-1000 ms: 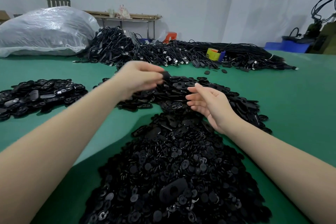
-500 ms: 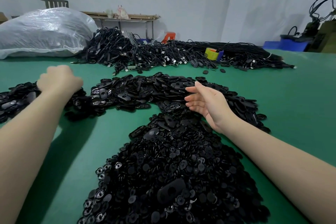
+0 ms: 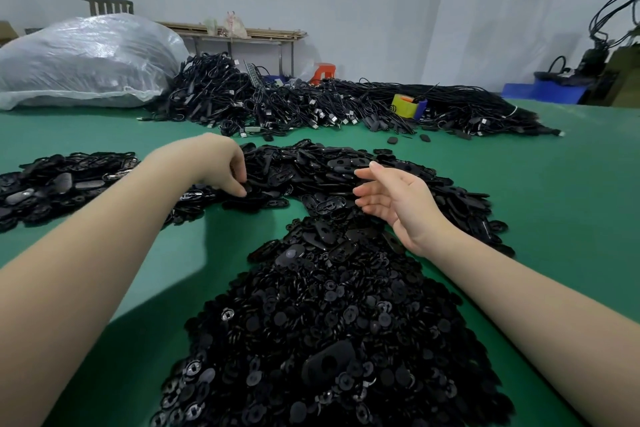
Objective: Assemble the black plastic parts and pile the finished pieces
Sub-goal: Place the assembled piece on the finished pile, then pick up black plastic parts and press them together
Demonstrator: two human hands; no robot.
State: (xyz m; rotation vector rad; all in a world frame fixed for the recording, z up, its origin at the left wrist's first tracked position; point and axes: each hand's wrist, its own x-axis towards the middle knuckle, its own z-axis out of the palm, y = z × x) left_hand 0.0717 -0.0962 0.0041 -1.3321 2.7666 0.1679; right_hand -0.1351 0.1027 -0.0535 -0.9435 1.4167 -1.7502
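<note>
Hands (image 3: 221, 166) over parts (image 3: 311, 177), green table (image 3: 554, 218).

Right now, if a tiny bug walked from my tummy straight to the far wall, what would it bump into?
Heap of small round parts → pile of oval plates → tangle of black cables → long wooden shelf.

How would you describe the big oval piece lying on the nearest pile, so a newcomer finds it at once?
Start at the green table and take the pile of small round black parts closest to the camera, between the two forearms. Near its front lies the oval black shell with one round hole. It is far larger than the discs around it.
</note>
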